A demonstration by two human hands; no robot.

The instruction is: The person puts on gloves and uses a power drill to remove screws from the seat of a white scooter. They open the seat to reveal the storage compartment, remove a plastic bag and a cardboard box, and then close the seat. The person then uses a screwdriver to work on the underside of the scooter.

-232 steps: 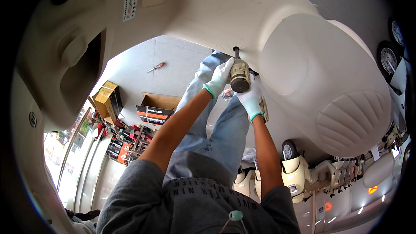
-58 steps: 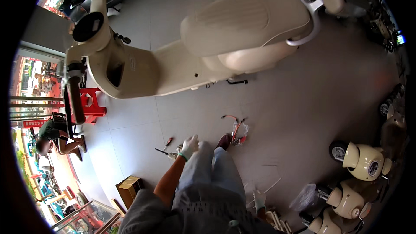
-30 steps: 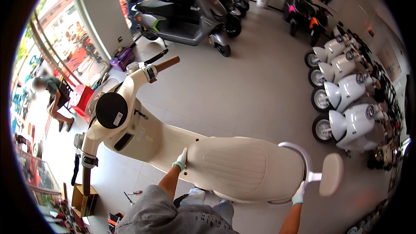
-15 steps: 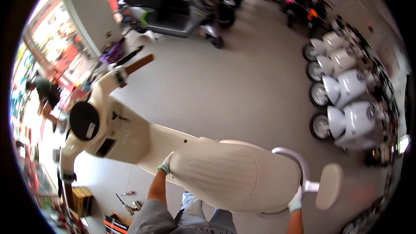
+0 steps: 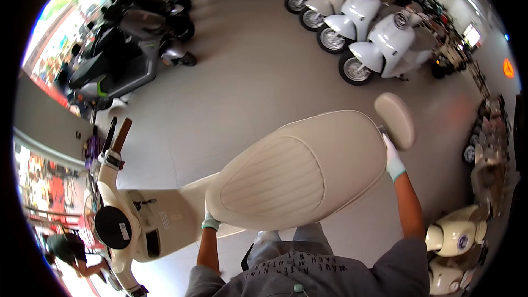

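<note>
A cream scooter seat (image 5: 352, 154) with a ribbed top panel spans the space before me, above the body of a cream scooter (image 5: 176, 214). My left hand (image 5: 210, 218), in a white glove with a green cuff, grips the seat's narrow front end; its fingertips are hidden by the edge. At the wide rear end my right hand (image 5: 392, 159), gloved alike, holds the seat's rim, close to the padded backrest (image 5: 397, 120). The scooter's handlebar, with a brown grip (image 5: 122, 135) and a round black display (image 5: 113, 227), stands to the left.
White scooters (image 5: 393, 47) stand in a row at the far right. Dark scooters (image 5: 132, 55) line the far left. Behind me on the right are more cream scooters (image 5: 454, 236). A person (image 5: 69, 248) crouches at the lower left, beyond the handlebar.
My view has turned right, and the seat looks larger and closer. The silver rail behind it is now hidden beneath the seat. Both hands keep hold of its two ends.
</note>
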